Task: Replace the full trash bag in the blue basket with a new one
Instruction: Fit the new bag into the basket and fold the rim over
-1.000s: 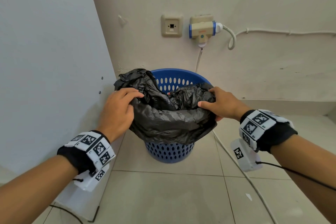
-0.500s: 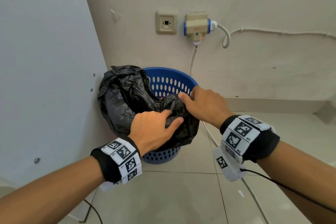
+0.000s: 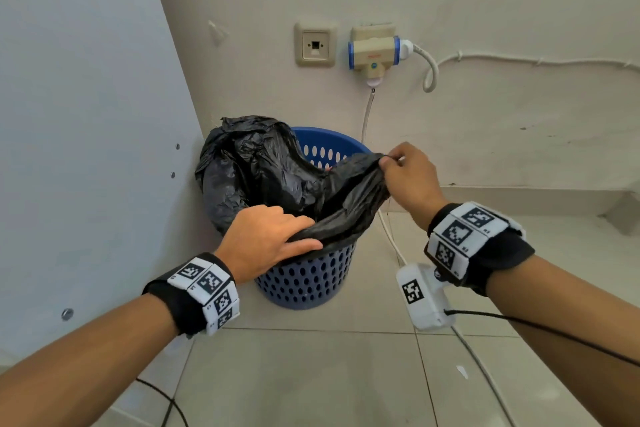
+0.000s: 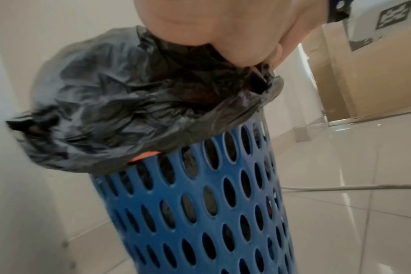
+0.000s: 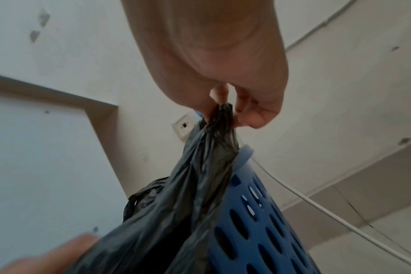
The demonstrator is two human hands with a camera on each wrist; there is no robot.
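A blue perforated basket [image 3: 304, 284] [image 4: 200, 213] [image 5: 258, 231] stands on the tiled floor against the wall. A crumpled black trash bag [image 3: 263, 170] [image 4: 120, 103] [image 5: 195, 185] fills it and bulges over the left rim. My left hand [image 3: 266, 239] grips the bag's near edge at the front rim, fingers curled over the plastic. My right hand [image 3: 401, 166] [image 5: 225, 111] pinches a gathered end of the bag and holds it stretched up over the right rim. Something orange [image 4: 143, 156] shows under the bag's fold.
A grey panel [image 3: 86, 114] stands close on the left, touching the bag. On the wall behind are a socket plate [image 3: 315, 45] and a plug adapter [image 3: 374, 54], whose white cable [image 3: 391, 236] runs down past the basket's right side. Tiled floor [image 3: 329, 374] lies in front.
My right hand has moved right and up, pulling a bunched end of the bag taut. My left hand has slid down to the bag's near edge at the front rim.
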